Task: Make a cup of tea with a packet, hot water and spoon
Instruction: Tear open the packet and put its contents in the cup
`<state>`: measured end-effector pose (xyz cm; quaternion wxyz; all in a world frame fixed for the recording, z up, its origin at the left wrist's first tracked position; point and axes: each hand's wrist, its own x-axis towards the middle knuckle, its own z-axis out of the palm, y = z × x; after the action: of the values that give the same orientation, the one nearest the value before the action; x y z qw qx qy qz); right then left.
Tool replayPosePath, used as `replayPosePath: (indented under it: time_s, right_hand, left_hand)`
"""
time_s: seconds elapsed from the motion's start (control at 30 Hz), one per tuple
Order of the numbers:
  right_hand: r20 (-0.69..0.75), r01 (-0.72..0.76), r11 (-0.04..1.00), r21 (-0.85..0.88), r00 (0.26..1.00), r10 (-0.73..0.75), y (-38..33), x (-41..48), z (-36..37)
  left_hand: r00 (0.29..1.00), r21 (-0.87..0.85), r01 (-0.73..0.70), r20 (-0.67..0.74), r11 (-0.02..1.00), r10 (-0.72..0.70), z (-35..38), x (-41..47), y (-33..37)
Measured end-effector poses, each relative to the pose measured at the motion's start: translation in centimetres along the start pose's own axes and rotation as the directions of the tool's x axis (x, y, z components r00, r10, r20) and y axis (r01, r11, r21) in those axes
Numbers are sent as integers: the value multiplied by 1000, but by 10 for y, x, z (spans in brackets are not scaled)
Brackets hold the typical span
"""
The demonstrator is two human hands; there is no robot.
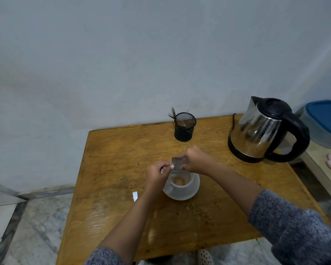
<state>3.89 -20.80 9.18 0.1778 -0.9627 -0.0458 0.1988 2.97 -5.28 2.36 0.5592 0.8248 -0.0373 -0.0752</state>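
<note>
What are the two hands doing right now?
Left hand: fingers pinched shut on the packet, above the cup.
Right hand: fingers shut on the packet's other side.

Silvery packet (179, 163), white cup (182, 183) (orange-brown powder inside), black mesh holder (184, 127), speckled grey sleeves (294, 226).

1. One bench (111, 169).
2. One cup (182, 183) on one saucer (187, 195).
3. One packet (179, 163).
4. One kettle (264, 131).
5. One mesh holder (184, 129).
6. Two hands: left (158, 175), right (196, 159).
7. One blue-lidded tub (325, 121).
</note>
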Motion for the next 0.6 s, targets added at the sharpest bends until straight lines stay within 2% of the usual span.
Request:
replayPosePath:
  time_s: [0.17,0.23,0.33,0.43,0.6]
  right_hand:
    - [-65,-19,994,108,998,26,0,1,1]
    - [-124,-14,979,203,991,40,-3,2,2]
    - [-196,-28,913,406,974,117,-14,7,5]
    - [-225,-33,842,538,957,181,-32,16,10]
    - [-299,50,853,519,946,126,-75,39,41]
  left_hand:
    - [999,-63,35,16,997,-34,-2,-2,3]
    - [998,-102,63,34,993,-60,-6,-4,3]
    - [997,-136,81,6,987,-81,-18,-6,1]
    - [991,-164,99,-72,981,-112,-34,-8,-3]
    - [959,-221,166,-193,961,-210,-69,-18,-26]
